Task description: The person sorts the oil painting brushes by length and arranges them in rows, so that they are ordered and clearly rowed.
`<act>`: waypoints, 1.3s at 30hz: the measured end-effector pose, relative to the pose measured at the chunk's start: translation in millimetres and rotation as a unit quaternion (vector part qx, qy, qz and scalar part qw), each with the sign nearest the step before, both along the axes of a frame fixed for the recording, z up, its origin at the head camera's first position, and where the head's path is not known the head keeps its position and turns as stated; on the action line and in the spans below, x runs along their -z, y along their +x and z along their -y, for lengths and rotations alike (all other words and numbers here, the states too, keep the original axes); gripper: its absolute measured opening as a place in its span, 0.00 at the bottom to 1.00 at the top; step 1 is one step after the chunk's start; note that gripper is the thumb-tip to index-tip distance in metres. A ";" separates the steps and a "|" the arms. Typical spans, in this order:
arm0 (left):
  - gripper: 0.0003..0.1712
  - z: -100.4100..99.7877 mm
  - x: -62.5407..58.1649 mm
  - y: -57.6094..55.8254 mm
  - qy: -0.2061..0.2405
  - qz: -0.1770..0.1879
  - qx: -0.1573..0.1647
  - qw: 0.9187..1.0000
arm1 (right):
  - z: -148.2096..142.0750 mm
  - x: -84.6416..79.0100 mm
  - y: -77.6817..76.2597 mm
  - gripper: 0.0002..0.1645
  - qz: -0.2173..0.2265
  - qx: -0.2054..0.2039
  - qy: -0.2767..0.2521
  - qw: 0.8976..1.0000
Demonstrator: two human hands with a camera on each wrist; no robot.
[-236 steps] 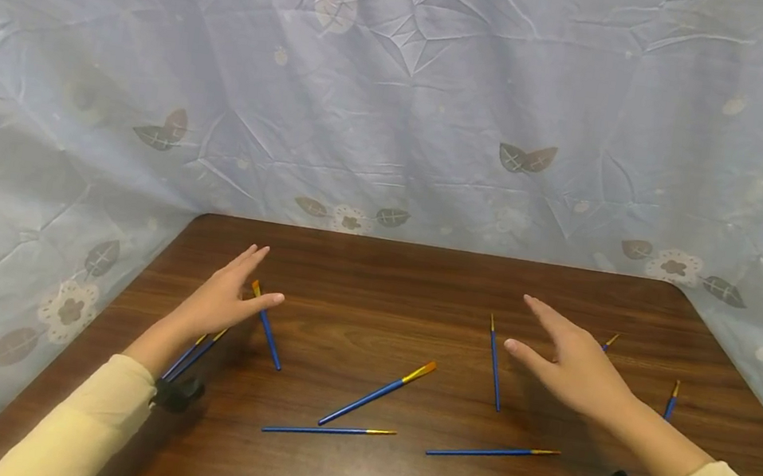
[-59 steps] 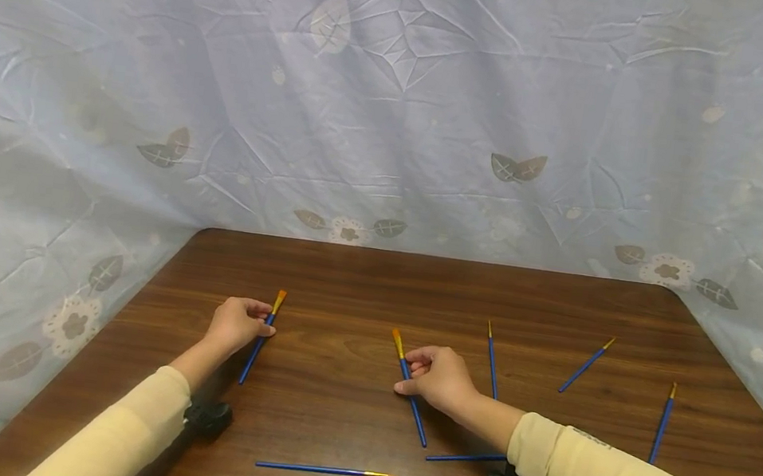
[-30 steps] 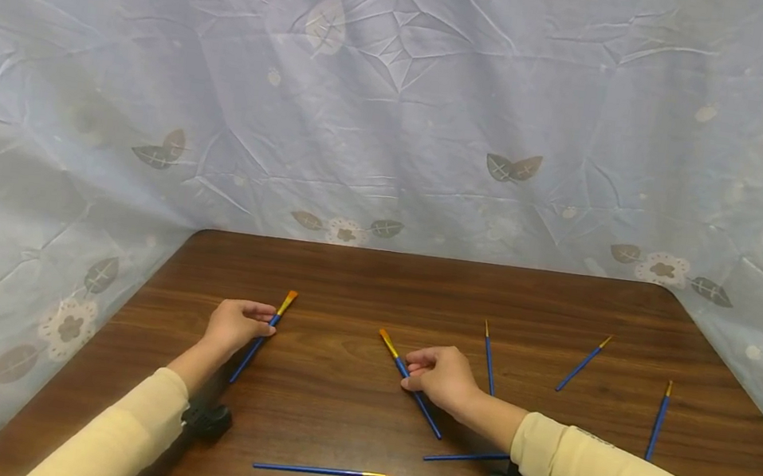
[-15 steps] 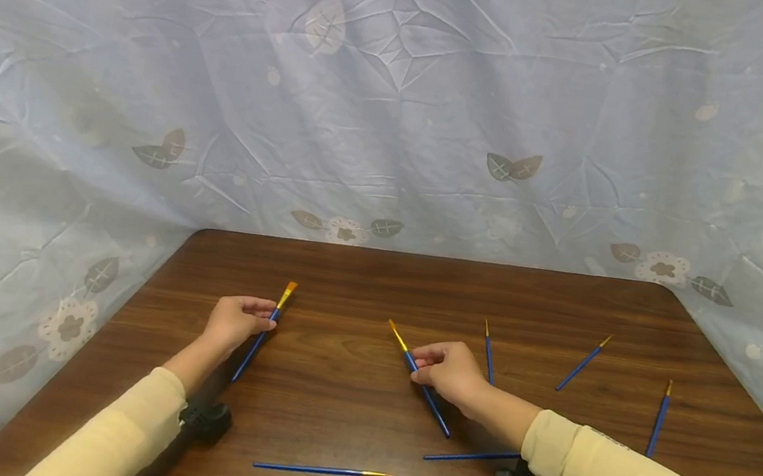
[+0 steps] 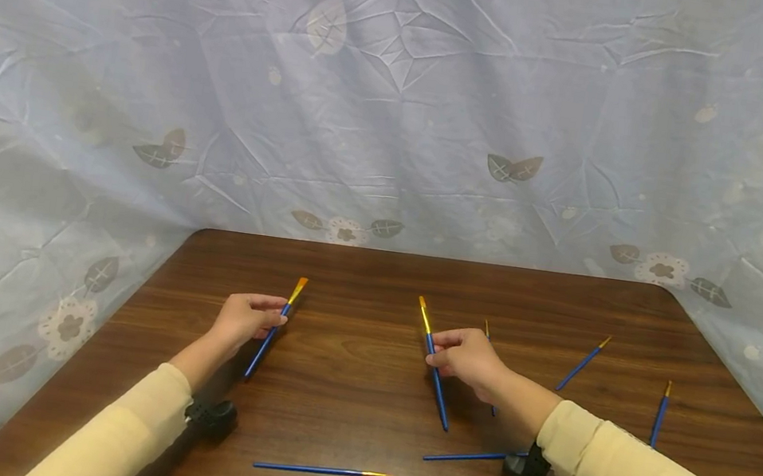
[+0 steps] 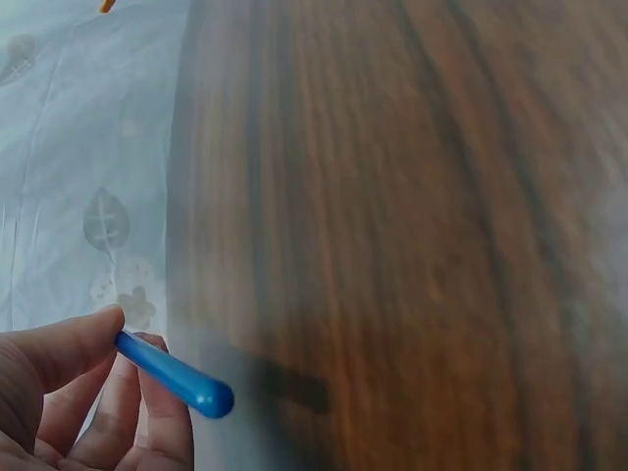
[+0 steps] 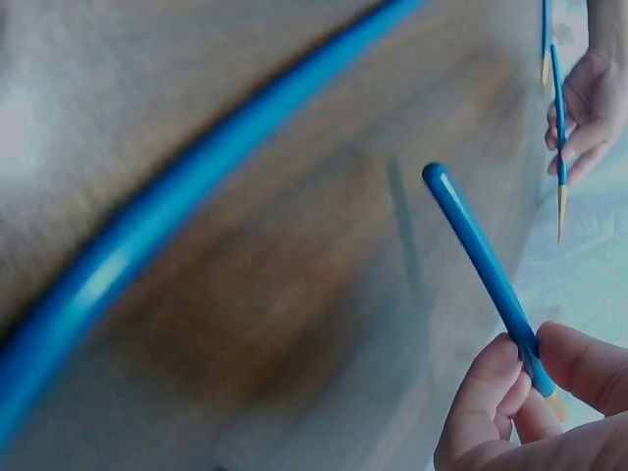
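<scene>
My left hand [image 5: 246, 320] pinches a blue paintbrush [image 5: 263, 351] near its gold ferrule, with orange bristles tilted up and to the right. In the left wrist view, the handle's rounded end [image 6: 186, 383] points outward between thumb and fingers. My right hand [image 5: 470, 358] holds another blue paintbrush [image 5: 438, 390] between thumb and fingers, bristles upward and leaning left. The right wrist view shows that handle [image 7: 481, 250] extending from the fingertips. Both brushes appear raised off the table. A thin paintbrush [image 5: 487, 330] lies partly hidden behind the right hand.
On the brown wooden table [image 5: 346, 394] lie more thin paintbrushes: one at the front [image 5: 315, 470], one partly under the right wrist [image 5: 468, 457], and two at the right, a slanted brush [image 5: 582, 364] and an upright-lying brush [image 5: 659, 419]. A patterned curtain [image 5: 398, 111] surrounds the table.
Both hands were bare 7.9 seconds ago and have since taken hold of paintbrushes. In the last half second the right hand moved up and rightward, its brush turning steeper; the left moved slightly right.
</scene>
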State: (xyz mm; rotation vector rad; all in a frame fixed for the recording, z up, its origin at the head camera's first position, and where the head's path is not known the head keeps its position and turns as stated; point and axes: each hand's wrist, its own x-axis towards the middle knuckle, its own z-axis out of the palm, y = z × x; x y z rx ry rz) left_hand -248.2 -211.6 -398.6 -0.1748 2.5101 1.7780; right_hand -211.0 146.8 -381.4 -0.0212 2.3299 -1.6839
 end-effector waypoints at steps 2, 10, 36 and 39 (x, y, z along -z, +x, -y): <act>0.21 -2.7 -1.4 -1.0 0.013 0.000 0.003 1.000 | -2.1 -3.7 -1.9 0.21 0.002 -0.004 -0.002 1.000; 0.22 -19.3 -7.7 -6.1 0.041 -0.005 0.017 0.999 | -8.7 -15.5 -12.2 0.24 0.003 -0.007 -0.018 1.000; 0.20 -93.3 -19.7 -43.8 0.082 -0.044 -0.011 0.996 | -1.4 -20.5 -63.9 0.28 0.017 0.057 -0.043 0.997; 0.19 -100.5 -19.5 -50.1 0.084 -0.043 -0.018 0.995 | 1.4 -19.5 -69.1 0.26 0.020 0.072 -0.049 0.996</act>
